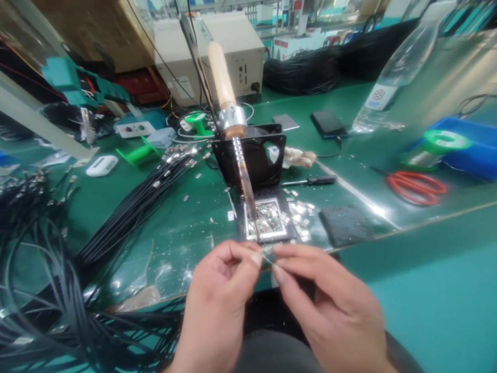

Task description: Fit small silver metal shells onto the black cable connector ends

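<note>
Just below the tip of a wooden-handled soldering iron, my two hands meet at the bench's front edge. My left hand is closed in a pinch; what lies between its thumb and finger is mostly hidden. With thumb and forefinger, my right hand pinches a thin solder wire that reaches toward the left fingertips. The iron is fixed and slants down, tip toward my fingers. Behind the hands sits a white-rimmed tray full of small metal parts, with more loose metal pieces to its right.
Bundled black cables cover the left side. A black fan stands behind the tray. To the right are a screwdriver, a dark pad, red-handled scissors, a solder spool, a blue bin and a water bottle.
</note>
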The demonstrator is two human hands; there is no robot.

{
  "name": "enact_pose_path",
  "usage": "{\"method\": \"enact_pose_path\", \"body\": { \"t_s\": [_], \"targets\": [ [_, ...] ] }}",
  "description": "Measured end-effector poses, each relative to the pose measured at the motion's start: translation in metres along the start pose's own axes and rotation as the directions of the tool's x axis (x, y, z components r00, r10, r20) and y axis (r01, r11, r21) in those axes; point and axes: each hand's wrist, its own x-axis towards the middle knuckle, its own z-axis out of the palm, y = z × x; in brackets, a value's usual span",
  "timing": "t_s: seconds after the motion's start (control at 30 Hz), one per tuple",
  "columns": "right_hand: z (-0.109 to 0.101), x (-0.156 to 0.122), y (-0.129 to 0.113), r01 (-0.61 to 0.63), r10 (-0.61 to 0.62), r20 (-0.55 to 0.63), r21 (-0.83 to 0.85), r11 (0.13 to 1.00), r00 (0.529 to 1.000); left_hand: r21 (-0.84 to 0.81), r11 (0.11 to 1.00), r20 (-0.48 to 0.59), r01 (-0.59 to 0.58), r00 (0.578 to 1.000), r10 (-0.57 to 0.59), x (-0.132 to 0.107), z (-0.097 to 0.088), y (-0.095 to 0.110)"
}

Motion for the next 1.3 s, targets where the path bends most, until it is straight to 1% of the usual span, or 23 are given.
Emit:
{"method": "enact_pose_path", "body": {
  "t_s": [0.27, 0.47, 0.7, 1.0, 1.17, 1.3],
  "targets": [
    [0.0039, 0.0023, -0.0016, 0.019, -0.019, -0.006, -0.02, 1.0, 1.0, -0.008, 1.0, -0.013, -0.019, 1.0, 0.019, 0.0017, 0.0007, 0.0019],
    [0.0061, 0.002, -0.0004, 0.014, -0.014, -0.003, -0.015, 1.0, 1.0, -0.01, 1.0, 0.0, -0.02, 1.0, 0.02, 0.0059, 0.003, 0.004],
    [0.007, 0.003, 0.0004, 0.0, 0.0, -0.016, -0.013, 1.0, 1.0, -0.025, 0.999, 0.006, -0.024, 1.0, 0.025, 0.0046, 0.0023, 0.0047],
    [0.009, 0.0049, -0.0012, 0.005, -0.005, -0.02, -0.011, 1.0, 1.0, -0.004, 0.999, 0.011, -0.047, 0.999, 0.047, 0.0065, 0.0012, 0.0062],
    [0.0097, 0.0061, 0.0001, 0.039, -0.04, -0.033, -0.022, 0.999, 0.999, 0.011, 0.998, -0.001, -0.068, 0.998, 0.068, 0.0088, 0.0009, 0.0052],
    [0.01, 0.0067, -0.0003, 0.04, -0.041, -0.036, -0.024, 0.999, 0.999, 0.027, 0.997, 0.002, -0.072, 0.997, 0.072, 0.0093, 0.0014, 0.0046]
  ]
}}
